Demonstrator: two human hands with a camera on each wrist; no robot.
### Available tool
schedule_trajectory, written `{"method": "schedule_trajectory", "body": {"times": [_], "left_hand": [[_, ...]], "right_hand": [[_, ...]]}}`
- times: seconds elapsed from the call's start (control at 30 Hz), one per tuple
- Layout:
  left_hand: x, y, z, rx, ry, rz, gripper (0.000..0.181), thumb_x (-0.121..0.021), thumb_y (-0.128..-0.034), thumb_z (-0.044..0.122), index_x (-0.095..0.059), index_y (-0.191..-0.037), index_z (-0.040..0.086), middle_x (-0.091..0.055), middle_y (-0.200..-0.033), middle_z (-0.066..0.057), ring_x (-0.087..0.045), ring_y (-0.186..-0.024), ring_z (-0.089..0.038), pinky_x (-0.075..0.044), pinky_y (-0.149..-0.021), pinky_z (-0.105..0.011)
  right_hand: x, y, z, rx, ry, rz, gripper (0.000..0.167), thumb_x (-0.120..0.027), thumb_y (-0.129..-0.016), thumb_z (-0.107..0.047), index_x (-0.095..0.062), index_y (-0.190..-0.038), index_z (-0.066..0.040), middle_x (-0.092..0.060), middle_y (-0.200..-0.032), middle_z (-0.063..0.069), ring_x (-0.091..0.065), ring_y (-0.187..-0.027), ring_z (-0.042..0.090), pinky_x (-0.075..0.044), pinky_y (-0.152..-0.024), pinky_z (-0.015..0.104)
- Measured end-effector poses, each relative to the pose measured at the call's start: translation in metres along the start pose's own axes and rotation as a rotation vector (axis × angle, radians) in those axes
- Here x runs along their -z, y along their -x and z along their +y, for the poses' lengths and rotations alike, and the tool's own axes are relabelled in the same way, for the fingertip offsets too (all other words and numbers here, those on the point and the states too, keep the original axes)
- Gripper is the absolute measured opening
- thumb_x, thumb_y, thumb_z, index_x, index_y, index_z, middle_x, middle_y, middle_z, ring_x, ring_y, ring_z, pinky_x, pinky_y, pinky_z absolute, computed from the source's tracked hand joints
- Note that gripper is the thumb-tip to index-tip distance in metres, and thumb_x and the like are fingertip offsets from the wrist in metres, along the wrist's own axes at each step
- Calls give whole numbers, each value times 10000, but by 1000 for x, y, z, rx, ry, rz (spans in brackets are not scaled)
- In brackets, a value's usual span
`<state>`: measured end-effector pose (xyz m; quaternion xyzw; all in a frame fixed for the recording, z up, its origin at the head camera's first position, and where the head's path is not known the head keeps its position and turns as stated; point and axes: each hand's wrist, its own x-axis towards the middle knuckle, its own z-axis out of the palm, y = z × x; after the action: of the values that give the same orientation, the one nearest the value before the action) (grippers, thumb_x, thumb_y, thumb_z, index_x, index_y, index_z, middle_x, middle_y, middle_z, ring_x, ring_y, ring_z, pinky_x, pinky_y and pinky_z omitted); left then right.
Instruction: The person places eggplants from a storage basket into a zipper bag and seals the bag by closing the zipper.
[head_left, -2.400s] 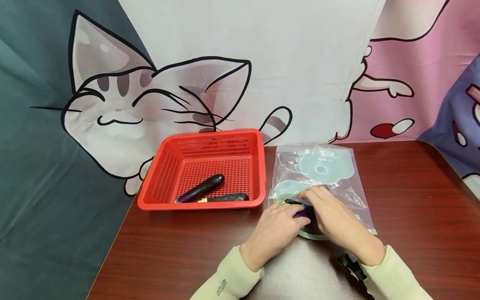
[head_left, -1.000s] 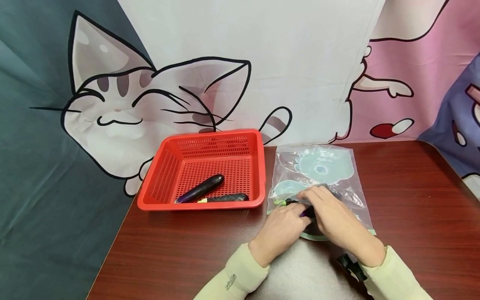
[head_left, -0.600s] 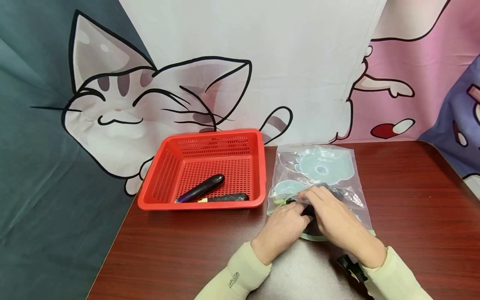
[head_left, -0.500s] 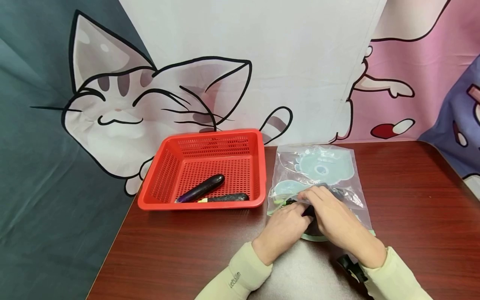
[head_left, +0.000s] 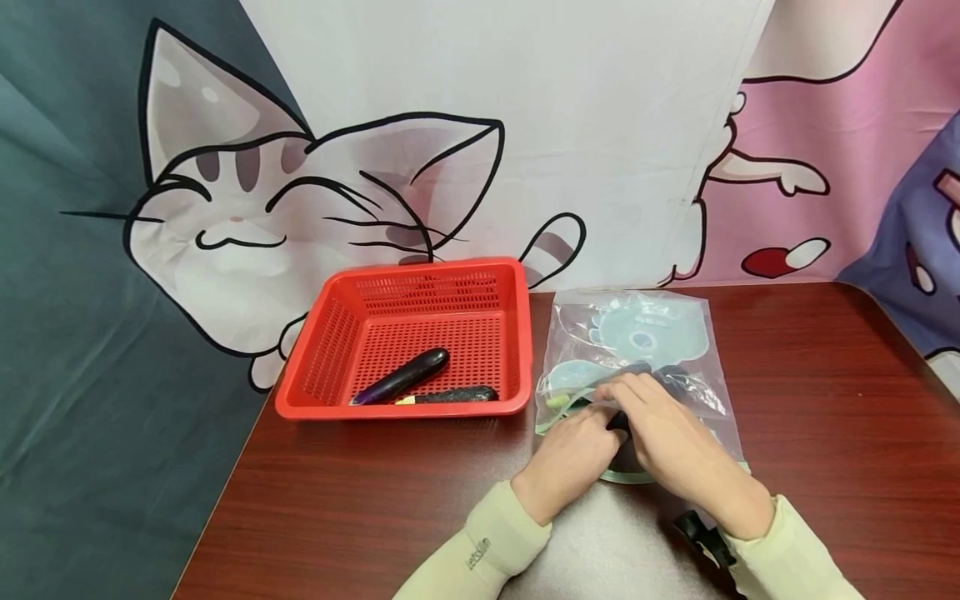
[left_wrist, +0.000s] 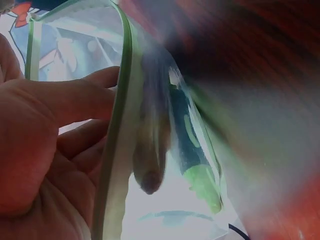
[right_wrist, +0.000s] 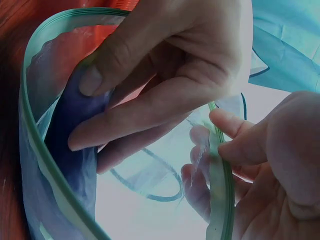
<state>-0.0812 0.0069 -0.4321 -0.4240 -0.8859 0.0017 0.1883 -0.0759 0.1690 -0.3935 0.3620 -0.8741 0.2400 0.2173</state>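
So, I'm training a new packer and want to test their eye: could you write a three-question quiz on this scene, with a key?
1. How many long dark vegetables lie in the red perforated plastic basket?
2. True or false: the right-hand grip is on the green edge of the clear plastic bag.
3. What is the left-hand grip on? a) the basket's rim; b) a dark purple eggplant; c) nothing.

Key: 1. Two; 2. True; 3. b.

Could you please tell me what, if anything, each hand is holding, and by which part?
The right hand pinches the clear bag by its green rim. The left hand touches a purple eggplant, but whether it grips it cannot be told.
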Motion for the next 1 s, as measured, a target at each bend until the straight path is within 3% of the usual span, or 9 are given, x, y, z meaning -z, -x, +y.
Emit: {"method": "schedule_trajectory", "body": {"times": [0.47,0.83,1.0], "left_hand": [[-8,-3,4,57,-10,32,117,-705,-840,191,-717,-724,196,-684,-889,28,-647,-905,-127,-525,-760,-238],[-9,-4,8,77,-108,65,81,-637,-885,200,-704,-841,188,-695,-871,37,-650,-869,-140,-509,-812,-274],[-12,-4,10,117,-147,82,80,-635,-871,208,-713,-883,194,-683,-854,62,-639,-858,-137,-502,-812,-270]], "right_hand": [[1,0,-1,-3,-16,-23,468,-462,-722,186,-618,-1102,-39,-602,-1115,8,-551,-1014,187,-403,-882,282],[0,0,-1,5,-19,-10,394,-521,-780,150,-622,-1103,-52,-606,-1116,-4,-555,-999,186,-411,-879,282],[0,0,-2,11,-19,-1,369,-507,-806,145,-620,-1096,-54,-608,-1113,-8,-558,-991,182,-413,-879,278]]}}
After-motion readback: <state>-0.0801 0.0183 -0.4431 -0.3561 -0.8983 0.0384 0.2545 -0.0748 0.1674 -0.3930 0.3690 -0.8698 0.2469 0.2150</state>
